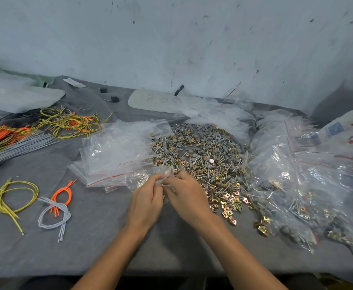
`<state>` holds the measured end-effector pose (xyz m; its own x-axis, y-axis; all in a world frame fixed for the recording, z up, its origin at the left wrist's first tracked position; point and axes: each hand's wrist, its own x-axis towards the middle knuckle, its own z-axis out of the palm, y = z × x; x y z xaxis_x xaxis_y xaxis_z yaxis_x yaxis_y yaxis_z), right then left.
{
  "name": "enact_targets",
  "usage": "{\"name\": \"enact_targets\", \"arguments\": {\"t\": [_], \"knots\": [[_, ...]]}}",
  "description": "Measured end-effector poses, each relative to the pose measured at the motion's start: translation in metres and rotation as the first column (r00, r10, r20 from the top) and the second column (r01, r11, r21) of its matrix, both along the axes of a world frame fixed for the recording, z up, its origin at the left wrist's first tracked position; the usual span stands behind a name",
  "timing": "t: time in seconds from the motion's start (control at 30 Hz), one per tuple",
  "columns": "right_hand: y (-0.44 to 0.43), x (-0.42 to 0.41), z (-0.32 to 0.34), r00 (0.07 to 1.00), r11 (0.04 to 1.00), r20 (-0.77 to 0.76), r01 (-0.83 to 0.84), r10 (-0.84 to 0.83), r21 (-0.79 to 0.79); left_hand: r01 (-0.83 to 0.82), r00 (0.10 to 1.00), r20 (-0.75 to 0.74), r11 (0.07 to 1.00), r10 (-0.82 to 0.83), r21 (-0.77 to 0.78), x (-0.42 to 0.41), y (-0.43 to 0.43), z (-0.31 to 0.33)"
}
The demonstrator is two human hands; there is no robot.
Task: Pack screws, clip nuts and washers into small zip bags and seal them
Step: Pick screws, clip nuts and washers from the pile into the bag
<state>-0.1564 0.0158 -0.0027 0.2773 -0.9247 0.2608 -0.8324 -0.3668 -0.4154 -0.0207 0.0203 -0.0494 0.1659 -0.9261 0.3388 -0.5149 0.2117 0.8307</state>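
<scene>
A wide heap of screws, brass clip nuts and grey washers [204,158] covers the middle of the grey cloth. Left of it lies a stack of empty small zip bags [117,151] with red seal lines. Both hands meet at the heap's near left edge on one small clear zip bag [142,178]. My left hand [148,197] pinches the bag from the left, and my right hand [184,193] pinches it from the right. What the bag contains is too blurred to tell. Filled bags [301,197] pile up on the right.
Yellow, orange and grey cable loops [52,206] lie at the near left, with bigger bundles [24,130] behind them. A white board [156,101] and large plastic sacks stand along the back wall. The table's front edge [171,273] runs just below my forearms.
</scene>
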Motion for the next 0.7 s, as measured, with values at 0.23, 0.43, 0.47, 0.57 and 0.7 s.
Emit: {"name": "enact_targets", "arguments": {"t": [0.23,0.43,0.47,0.57,0.7], "knots": [[0.002,-0.097,0.01,0.964,0.964,0.004,0.264,-0.265,0.021,0.0,0.999,0.041,1.0,0.0,-0.006,-0.001,0.001,0.0],[0.004,-0.108,0.002,0.918,0.93,-0.271,0.336,-0.289,0.147,0.005,0.999,0.05,1.0,-0.005,-0.001,-0.001,0.001,0.001],[0.004,-0.105,0.001,0.921,0.93,-0.266,0.333,-0.285,0.154,0.005,0.998,0.055,1.0,-0.005,-0.002,-0.001,0.001,0.001],[0.002,-0.099,0.001,0.928,0.929,-0.252,0.324,-0.276,0.179,0.008,0.999,0.05,1.0,-0.008,-0.01,-0.002,0.003,0.001],[0.002,-0.1,0.001,0.908,0.918,-0.305,0.352,-0.287,0.185,0.012,0.998,0.062,1.0,-0.011,-0.007,-0.002,0.003,0.002]]}}
